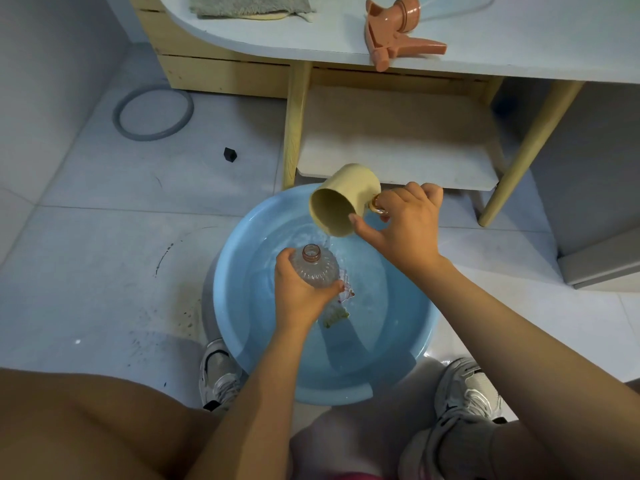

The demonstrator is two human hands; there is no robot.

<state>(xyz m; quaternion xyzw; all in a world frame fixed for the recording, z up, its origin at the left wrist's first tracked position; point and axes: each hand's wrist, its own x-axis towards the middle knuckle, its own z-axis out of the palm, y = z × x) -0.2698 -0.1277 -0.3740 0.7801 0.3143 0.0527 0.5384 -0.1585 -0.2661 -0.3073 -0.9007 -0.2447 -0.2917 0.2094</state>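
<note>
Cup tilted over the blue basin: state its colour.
The cup is pale yellow, seen best in the head view.

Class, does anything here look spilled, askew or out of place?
Water from the tilted cup seems to fall beside the mouth of the bottle, into the basin. An orange spray head lies on the table, tip over the edge. Dark specks stain the floor beside the basin.

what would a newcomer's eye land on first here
The blue basin on the floor between the person's shoes fills the middle. Over it the right hand tips a yellow cup, pouring water toward the open clear bottle that the left hand grips. At the top, an orange spray head lies at the table edge.
</note>
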